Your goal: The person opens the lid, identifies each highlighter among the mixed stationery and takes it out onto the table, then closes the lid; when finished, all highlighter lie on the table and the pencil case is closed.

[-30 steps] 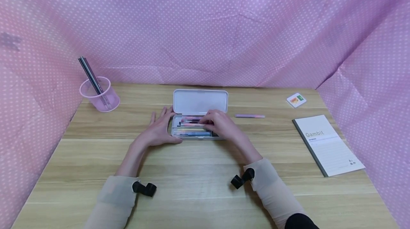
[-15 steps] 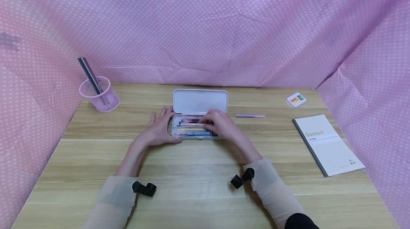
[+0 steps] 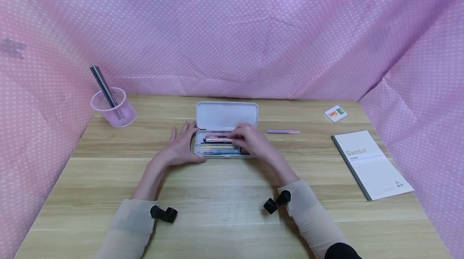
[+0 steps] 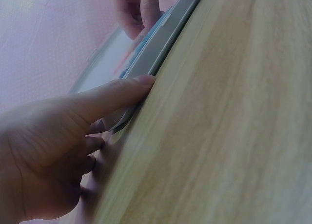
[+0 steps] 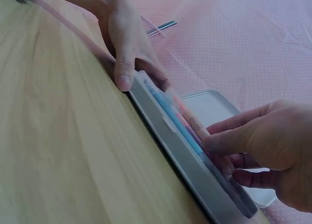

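Note:
A pale pencil case (image 3: 219,156) lies on the table with its lid (image 3: 227,115) folded back. My left hand (image 3: 177,149) holds its left end, the thumb against the front wall and the other fingers spread toward the back corner. Over the tray, my right hand (image 3: 250,140) pinches a pinkish pen (image 5: 196,125) near its right end, between thumb and fingers. That pen lies lengthwise, close over several others. Blue pens (image 3: 217,152) fill the front of the tray, and a dark block (image 3: 244,151) sits at its right end, partly under my hand.
One lilac pen (image 3: 282,131) lies on the table right of the case. A pink cup (image 3: 125,116) with dark pencils stands at the back left. Toward the right are a small white packet (image 3: 335,113) and a notebook (image 3: 371,166). Pink dotted cloth (image 3: 232,37) hangs behind.
My right hand has shifted slightly right and back with the pinkish pen, which has come up a little and uncovers a dark pencil beneath. My left hand stays on the case.

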A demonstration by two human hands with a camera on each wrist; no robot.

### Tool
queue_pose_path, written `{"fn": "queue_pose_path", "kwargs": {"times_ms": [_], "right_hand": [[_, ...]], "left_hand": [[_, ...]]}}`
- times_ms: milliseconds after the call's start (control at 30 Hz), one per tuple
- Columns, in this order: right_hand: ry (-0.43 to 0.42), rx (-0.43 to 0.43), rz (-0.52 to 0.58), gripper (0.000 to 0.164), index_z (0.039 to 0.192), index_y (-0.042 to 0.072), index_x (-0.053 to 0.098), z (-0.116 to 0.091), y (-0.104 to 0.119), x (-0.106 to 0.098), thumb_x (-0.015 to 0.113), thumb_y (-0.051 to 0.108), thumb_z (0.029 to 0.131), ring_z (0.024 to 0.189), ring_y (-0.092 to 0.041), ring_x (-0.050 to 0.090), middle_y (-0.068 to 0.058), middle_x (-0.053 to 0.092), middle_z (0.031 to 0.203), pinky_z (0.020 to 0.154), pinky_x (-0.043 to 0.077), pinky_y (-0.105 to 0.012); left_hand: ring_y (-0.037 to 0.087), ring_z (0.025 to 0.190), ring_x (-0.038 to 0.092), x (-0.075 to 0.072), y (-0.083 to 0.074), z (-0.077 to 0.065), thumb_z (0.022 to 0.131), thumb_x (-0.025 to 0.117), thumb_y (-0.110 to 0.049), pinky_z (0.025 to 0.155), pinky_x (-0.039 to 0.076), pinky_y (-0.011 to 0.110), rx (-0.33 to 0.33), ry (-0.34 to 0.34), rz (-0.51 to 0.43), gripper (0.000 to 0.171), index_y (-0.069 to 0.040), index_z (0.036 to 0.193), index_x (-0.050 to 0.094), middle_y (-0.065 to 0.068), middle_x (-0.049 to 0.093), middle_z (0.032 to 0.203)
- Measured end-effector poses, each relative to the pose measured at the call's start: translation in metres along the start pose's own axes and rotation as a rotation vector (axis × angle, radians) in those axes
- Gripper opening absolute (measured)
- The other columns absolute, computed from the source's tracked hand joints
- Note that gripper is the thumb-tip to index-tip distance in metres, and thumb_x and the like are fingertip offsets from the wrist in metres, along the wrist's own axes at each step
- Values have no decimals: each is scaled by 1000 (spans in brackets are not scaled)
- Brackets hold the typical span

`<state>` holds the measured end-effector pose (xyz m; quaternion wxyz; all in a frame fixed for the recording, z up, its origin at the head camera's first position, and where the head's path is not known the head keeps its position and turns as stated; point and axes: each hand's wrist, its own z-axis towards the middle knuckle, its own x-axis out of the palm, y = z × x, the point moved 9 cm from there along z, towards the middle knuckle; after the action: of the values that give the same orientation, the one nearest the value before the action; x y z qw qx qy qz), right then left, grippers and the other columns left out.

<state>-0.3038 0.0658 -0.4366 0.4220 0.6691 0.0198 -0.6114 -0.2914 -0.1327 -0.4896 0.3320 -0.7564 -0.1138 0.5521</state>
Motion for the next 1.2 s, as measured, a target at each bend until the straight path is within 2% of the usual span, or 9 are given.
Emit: {"fn": "queue_pose_path", "kwargs": {"times_ms": [200,433,700,900,1067,1200], "right_hand": [[-71,-14,30,15,107,11,80,-16,-18,-22,74,8,93,94,-18,67,-4,75,102,83,58,-36],[-126,37,60,21,109,9,79,-53,-59,-54,76,3,89,96,-22,69,-8,76,105,85,59,-37],[-172,94,55,22,109,9,79,-88,-96,-86,76,-1,89,95,-23,68,-9,75,103,83,57,-26],[-174,128,17,20,107,10,79,-97,-116,-97,76,1,89,95,-22,69,-8,76,102,83,56,-25],[-170,144,-5,20,107,12,79,-98,-122,-100,77,3,89,95,-20,68,-5,76,102,84,55,-23],[-158,161,-23,20,107,13,79,-99,-126,-98,77,4,89,95,-21,69,-5,76,103,85,56,-28]], "left_hand": [[41,162,-4,0,0,-1,73,89,-48,127,-14,65,-1,-1,5,106,-8,155,35,16,5,175],[40,162,-4,0,1,1,73,89,-48,127,-14,64,-3,-3,9,106,-9,155,35,15,5,175],[41,162,-3,-1,1,-1,72,90,-48,127,-13,65,-4,-9,11,105,-8,154,36,17,6,175],[40,162,-4,-1,0,-1,73,90,-48,127,-13,65,-4,-3,6,105,-8,154,36,17,6,175],[41,162,-4,-2,1,-1,72,90,-45,127,-13,65,1,-13,1,104,-8,153,36,18,6,175],[41,162,-4,-1,1,-1,72,90,-46,127,-13,65,1,-7,3,105,-8,154,36,18,6,174]]}}
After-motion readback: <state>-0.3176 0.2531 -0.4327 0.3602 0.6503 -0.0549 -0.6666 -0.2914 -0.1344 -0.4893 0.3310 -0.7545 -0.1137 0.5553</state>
